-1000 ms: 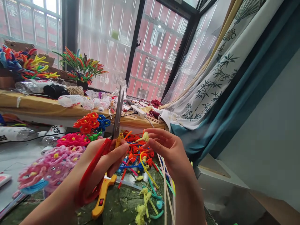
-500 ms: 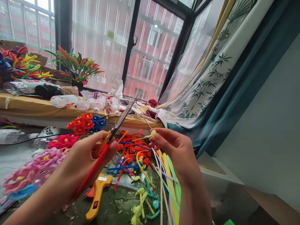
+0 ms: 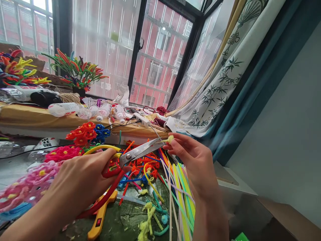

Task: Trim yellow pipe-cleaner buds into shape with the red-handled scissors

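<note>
My left hand (image 3: 86, 174) is closed round the red and yellow handles of a pair of scissors (image 3: 136, 151). Slightly parted, the blades point right, and their tips reach the thin stem beside my right hand. Between the thumb and fingers of my right hand (image 3: 192, 155) is a small pale yellow piece of fuzzy pipe cleaner (image 3: 171, 138). Below the hands lie loose orange pipe cleaners (image 3: 135, 171), yellow scraps (image 3: 147, 219) and a bundle of long pastel pipe cleaners (image 3: 184, 197). An orange-yellow glue gun (image 3: 101, 216) lies partly hidden under my left forearm.
Pink fuzzy flowers (image 3: 37, 179), red flowers (image 3: 84, 133) and blue flowers (image 3: 101, 132) stand at left. Plastic bottles (image 3: 62, 109) and a white power strip (image 3: 141, 119) lie on the windowsill (image 3: 30, 115). A curtain (image 3: 218, 83) hangs at right.
My left hand has turned the scissors from pointing steeply up to nearly level, bringing the blades to the yellow piece's stem. The blades have parted. My right hand has shifted slightly right.
</note>
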